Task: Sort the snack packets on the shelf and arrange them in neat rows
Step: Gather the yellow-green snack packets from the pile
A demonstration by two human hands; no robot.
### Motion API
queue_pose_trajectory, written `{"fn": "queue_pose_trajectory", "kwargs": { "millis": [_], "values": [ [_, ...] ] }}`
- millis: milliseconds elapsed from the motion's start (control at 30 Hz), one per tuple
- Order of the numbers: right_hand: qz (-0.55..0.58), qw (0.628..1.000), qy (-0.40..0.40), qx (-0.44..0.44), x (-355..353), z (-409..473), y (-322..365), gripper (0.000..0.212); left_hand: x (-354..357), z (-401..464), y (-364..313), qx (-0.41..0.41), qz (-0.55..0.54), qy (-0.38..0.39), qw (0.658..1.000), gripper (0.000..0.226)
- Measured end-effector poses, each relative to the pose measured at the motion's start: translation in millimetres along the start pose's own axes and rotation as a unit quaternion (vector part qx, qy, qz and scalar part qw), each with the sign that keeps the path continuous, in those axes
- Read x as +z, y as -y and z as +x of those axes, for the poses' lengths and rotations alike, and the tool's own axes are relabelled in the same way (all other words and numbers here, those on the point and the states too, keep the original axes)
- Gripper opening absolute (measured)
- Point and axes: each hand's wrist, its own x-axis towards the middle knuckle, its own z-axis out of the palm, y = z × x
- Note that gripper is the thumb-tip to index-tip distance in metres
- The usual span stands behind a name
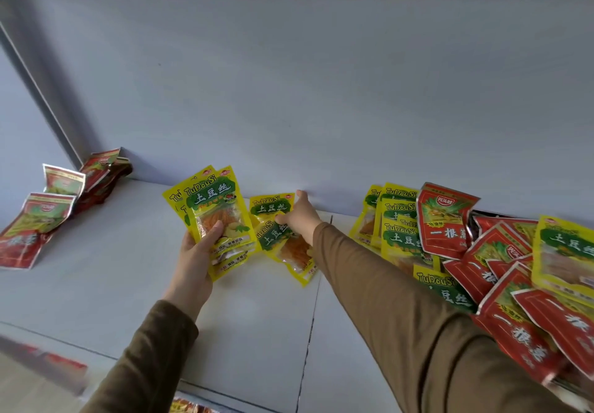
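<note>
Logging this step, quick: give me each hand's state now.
Left hand: grips a fan of yellow packets.
Right hand: pinches a tilted yellow packet.

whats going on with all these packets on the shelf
A person is sorting snack packets. The left hand holds a fanned stack of yellow packets, while the right hand pinches another yellow packet near the back wall. Red packets sit at the left; a mixed pile waits at the right.
</note>
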Motion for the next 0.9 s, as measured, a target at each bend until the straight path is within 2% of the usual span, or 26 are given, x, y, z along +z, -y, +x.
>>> {"fn": "queue_pose_trajectory", "kwargs": {
  "millis": [133,200,267,367,467,567,633,700,800,900],
  "values": [
    [-0.01,0.998,0.055,-0.001,-3.0,4.8,1.0,0.105,-12.1,1.1,-2.5,0.0,-0.006,-0.007,1.0,0.042],
    [-0.045,0.997,0.062,-0.013,-2.1,3.8,-3.9,0.101,-15.7,1.7,-2.6,0.0,-0.011,-0.012,1.0,0.042],
    [-0.09,0.994,0.048,-0.029,0.7,2.7,-10.1,0.084,-17.2,2.1,-2.6,-0.001,-0.015,-0.014,1.0,0.042],
    [-0.113,0.991,0.015,-0.066,1.3,1.4,-18.0,0.046,-18.8,3.2,-3.0,0.0,-0.017,-0.012,1.0,0.043],
    [0.031,0.995,-0.027,-0.09,-13.1,-6.0,-20.4,0.04,-20.2,3.6,-3.9,0.005,-0.021,-0.014,1.0,0.042],
    [0.197,0.974,-0.049,-0.105,-39.3,-20.4,-14.9,0.037,-17.7,3.1,-3.1,0.006,-0.02,-0.012,1.0,0.043],
    [0.264,0.957,-0.053,-0.109,-55.6,-33.4,-5.1,0.027,-8.8,1.7,-0.3,-0.001,-0.013,-0.001,1.0,0.045],
    [0.298,0.945,-0.051,-0.127,-68.0,-45.9,3.4,0.025,6.2,-1.2,3.7,-0.008,-0.003,0.013,1.0,0.046],
    [0.289,0.942,-0.035,-0.167,-78.7,-63.6,12.3,0.031,34.4,-8.3,10.2,-0.016,0.018,0.048,0.999,0.042],
    [0.151,0.964,-0.065,-0.211,-82.2,-77.4,16.0,0.028,64.5,-22.0,17.3,-0.042,0.039,0.109,0.992,0.047]
  ]
}}
